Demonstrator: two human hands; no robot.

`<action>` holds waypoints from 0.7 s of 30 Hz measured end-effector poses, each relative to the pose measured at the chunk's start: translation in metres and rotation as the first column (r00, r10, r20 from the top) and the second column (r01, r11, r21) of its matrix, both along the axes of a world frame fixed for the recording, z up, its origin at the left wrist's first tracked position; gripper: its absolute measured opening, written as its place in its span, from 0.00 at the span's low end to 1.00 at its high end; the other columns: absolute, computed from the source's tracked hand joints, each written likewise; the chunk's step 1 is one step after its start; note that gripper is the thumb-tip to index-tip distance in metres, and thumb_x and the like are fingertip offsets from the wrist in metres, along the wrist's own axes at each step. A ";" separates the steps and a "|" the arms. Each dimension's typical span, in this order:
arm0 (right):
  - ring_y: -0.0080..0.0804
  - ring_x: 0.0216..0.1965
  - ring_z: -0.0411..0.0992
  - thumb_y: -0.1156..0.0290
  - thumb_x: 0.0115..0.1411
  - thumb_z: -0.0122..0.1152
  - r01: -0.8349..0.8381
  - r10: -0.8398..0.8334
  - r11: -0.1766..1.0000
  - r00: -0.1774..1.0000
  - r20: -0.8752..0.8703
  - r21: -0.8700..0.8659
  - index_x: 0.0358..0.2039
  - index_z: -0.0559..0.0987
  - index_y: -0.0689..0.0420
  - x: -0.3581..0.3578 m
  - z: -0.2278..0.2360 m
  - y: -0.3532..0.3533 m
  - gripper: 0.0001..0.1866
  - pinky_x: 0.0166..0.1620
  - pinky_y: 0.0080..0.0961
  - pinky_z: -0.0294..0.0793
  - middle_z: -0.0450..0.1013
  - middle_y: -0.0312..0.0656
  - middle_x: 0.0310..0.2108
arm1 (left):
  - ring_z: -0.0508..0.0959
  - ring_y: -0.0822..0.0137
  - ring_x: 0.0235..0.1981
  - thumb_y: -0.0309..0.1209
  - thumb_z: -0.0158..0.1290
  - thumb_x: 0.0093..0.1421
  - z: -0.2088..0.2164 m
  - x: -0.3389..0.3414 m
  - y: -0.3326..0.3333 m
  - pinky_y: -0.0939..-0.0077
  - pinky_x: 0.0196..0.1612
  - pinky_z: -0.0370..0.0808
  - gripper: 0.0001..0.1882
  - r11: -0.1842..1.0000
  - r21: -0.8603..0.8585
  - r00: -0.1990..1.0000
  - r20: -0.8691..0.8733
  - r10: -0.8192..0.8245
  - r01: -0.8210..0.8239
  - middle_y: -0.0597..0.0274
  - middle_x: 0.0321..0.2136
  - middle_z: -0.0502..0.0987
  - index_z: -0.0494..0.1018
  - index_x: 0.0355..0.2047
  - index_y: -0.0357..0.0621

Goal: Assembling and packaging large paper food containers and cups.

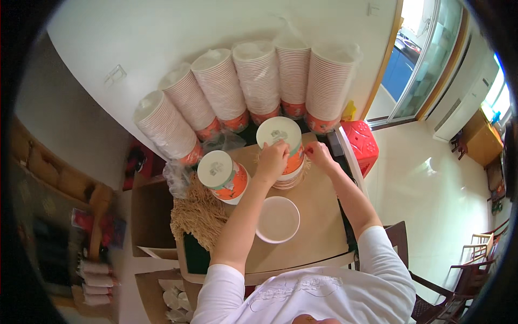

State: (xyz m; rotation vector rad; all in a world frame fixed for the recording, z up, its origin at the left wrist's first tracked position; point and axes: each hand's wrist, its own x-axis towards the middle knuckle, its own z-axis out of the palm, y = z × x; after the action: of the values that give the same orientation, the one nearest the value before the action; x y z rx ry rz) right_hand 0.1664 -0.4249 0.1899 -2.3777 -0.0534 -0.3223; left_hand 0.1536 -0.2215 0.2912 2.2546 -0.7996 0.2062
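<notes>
On the table, an upside-down orange-and-green printed paper tub [294, 161] with a white base sits on more nested tubs. My left hand [275, 159] is closed against its near left side. Just off its right side, my right hand [319, 154] is pinched, fingertips together. Some tan strands show around the stack below my hands; whether either hand holds a strand is too small to tell. Nearer to me, a white paper tub [278, 220] stands with its mouth up. To the left is another upside-down printed tub [222, 175], beside a heap of tan raffia-like strands [198, 213].
Several tall stacks of nested paper tubs [256, 75] in clear plastic line the table's back edge along the wall. A red plastic stool [360, 144] stands right of the table. Cardboard boxes [154, 216] are at the left, and a dark wooden chair [398, 240] is near my right elbow.
</notes>
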 end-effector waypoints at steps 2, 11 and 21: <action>0.43 0.27 0.72 0.74 0.42 0.58 -0.004 0.003 0.999 1.000 -0.008 -0.034 0.23 0.76 0.60 0.002 0.002 0.002 0.05 0.30 0.32 0.71 0.72 0.49 0.22 | 0.71 0.54 0.42 0.22 0.48 0.48 0.001 0.000 0.001 0.41 0.51 0.56 0.02 1.000 0.009 1.000 -0.022 0.004 -0.004 0.57 0.29 0.73 0.67 0.23 0.42; 0.45 0.27 0.71 0.75 0.41 0.56 -0.018 0.017 0.994 1.000 -0.010 -0.108 0.21 0.76 0.60 0.002 0.006 0.005 0.05 0.30 0.34 0.70 0.71 0.50 0.22 | 0.74 0.56 0.33 0.24 0.51 0.48 -0.005 -0.001 0.000 0.57 0.48 0.61 0.04 1.000 -0.012 0.995 0.097 0.014 -0.013 0.60 0.28 0.74 0.69 0.26 0.40; 0.44 0.29 0.72 0.75 0.42 0.56 -0.017 0.016 1.000 0.999 -0.047 -0.023 0.27 0.77 0.58 0.001 0.005 0.007 0.08 0.32 0.32 0.70 0.72 0.49 0.25 | 0.73 0.54 0.31 0.25 0.50 0.47 -0.004 0.001 -0.001 0.59 0.45 0.62 0.04 0.999 -0.007 0.996 0.075 0.050 -0.049 0.57 0.25 0.74 0.68 0.25 0.41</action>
State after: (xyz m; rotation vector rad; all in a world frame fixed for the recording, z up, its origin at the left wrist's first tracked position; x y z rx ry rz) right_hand 0.1670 -0.4183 0.1952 -2.4054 -0.0547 -0.2598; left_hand 0.1542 -0.2221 0.2869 2.2751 -0.7818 0.3176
